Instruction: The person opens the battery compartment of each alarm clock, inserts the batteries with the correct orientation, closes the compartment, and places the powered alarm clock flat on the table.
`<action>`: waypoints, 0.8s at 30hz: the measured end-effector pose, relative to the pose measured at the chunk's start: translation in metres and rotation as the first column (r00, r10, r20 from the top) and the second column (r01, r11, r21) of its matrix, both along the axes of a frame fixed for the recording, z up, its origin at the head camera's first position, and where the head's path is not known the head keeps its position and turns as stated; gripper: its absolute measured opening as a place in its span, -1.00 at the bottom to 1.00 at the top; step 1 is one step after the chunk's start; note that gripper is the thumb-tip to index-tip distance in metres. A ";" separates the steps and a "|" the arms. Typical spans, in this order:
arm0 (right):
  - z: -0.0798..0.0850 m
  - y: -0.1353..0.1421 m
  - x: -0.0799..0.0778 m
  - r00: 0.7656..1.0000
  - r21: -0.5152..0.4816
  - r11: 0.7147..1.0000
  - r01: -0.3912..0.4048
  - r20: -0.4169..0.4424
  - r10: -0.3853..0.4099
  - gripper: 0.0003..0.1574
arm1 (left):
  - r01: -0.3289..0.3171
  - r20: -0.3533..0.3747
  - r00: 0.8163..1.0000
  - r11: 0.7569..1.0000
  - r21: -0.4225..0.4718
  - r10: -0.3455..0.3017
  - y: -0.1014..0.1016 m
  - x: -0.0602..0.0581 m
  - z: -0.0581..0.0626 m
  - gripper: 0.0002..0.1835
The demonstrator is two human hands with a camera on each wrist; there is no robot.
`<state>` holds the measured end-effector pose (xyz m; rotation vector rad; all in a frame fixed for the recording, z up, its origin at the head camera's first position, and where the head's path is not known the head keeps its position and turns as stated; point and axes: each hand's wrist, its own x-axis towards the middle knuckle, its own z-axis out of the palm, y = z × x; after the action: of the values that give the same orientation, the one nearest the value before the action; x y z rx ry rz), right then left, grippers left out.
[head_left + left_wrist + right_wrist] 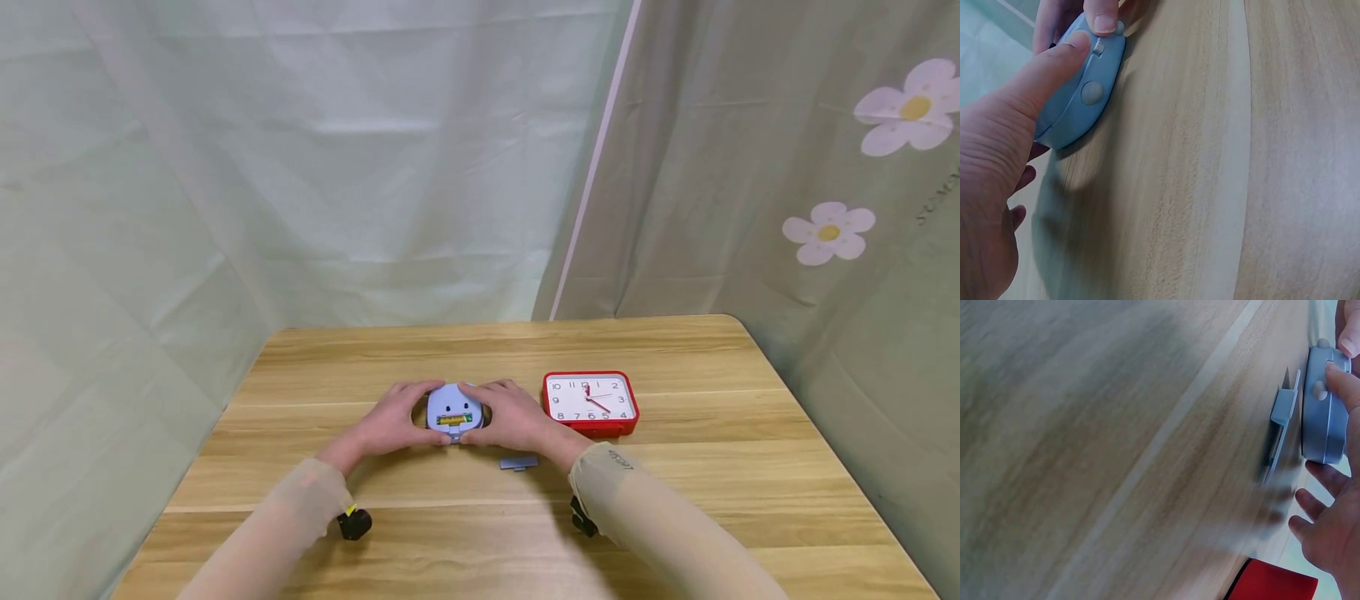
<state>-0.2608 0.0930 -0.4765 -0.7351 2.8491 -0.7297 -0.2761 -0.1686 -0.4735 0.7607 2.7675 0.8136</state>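
A small light-blue rounded device [454,397] lies on the table, two dark holes and an uncovered battery slot facing up. Inside the slot shows a yellow-and-green battery [453,420]. My left hand [391,422] grips its left side, thumb on the near edge and fingers at the far edge. From the other side my right hand [516,418] holds it the same way, so the two thumbs nearly meet. Pale round knobs [1092,93] stick out of the near side of the device. A blue battery cover [519,462] rests on the table just nearer than my right hand.
A red rectangular clock [591,403] with a white dial lies right of my right hand, close to the wrist. The wooden table [480,542] reaches back to hanging pale curtains [420,167], with a flowered curtain [750,167] on the right.
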 end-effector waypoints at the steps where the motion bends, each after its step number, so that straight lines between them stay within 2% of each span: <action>1: 0.000 0.000 0.000 1.000 0.001 1.000 -0.001 -0.001 0.001 0.14 | -0.004 -0.001 1.000 1.000 -0.005 0.004 0.000 0.000 -0.001 0.15; 10: 0.000 -0.002 0.000 0.999 0.033 0.999 -0.022 -0.025 0.023 0.14 | 0.001 -0.014 1.000 1.000 -0.030 -0.001 -0.003 0.000 -0.005 0.13; 19: 0.004 -0.002 0.002 0.996 0.125 0.991 -0.046 -0.064 0.055 0.14 | 0.004 -0.121 0.993 0.996 -0.085 -0.014 0.000 -0.004 -0.008 0.13; 24: 0.010 0.005 0.011 0.977 0.171 0.981 -0.090 -0.175 0.120 0.13 | 0.006 -0.140 0.990 0.995 -0.104 -0.021 0.001 -0.002 -0.006 0.14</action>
<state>-0.2496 0.0979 -0.4668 -0.9654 2.9586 -0.4295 -0.2780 -0.1676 -0.4796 0.8472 2.8976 0.6319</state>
